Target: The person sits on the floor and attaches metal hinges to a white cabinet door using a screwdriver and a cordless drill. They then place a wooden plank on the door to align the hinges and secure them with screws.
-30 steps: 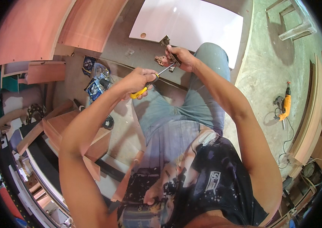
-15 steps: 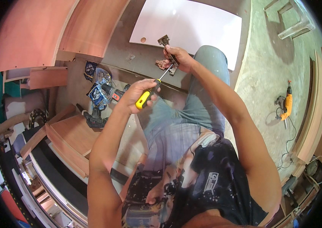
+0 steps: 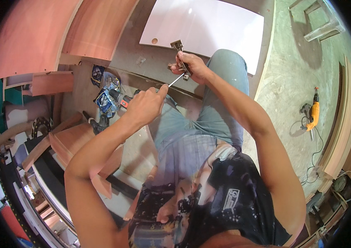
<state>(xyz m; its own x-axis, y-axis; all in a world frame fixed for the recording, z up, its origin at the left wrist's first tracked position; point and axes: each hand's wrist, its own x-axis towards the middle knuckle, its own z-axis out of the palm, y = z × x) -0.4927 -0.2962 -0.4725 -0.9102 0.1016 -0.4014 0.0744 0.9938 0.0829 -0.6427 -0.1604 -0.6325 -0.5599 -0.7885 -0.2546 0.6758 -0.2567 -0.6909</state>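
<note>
My left hand (image 3: 145, 106) is wrapped round a screwdriver (image 3: 177, 79), its handle hidden under the palm and its thin shaft pointing up and right. In my right hand (image 3: 194, 67) is a metal cabinet hinge (image 3: 176, 44), one end sticking out above the fingers. The screwdriver's tip meets the lower end of the hinge, just below my right fingers; whether it sits in a screw is too small to tell. Both hands are over my lap, in front of my jeans-clad knee (image 3: 227, 66).
A white panel (image 3: 208, 25) with a round hole lies ahead. To the left are blue plastic packets (image 3: 108, 93), a cordless drill (image 3: 119, 98) and reddish wooden panels (image 3: 88, 29). At right, an orange corded power tool (image 3: 315, 111) lies on the floor near long boards (image 3: 336, 140) and a stool (image 3: 324, 25).
My left hand has turned over, back upward, so the yellow screwdriver handle is now covered. My left elbow has swung outward to the left. The right hand has barely moved with the hinge.
</note>
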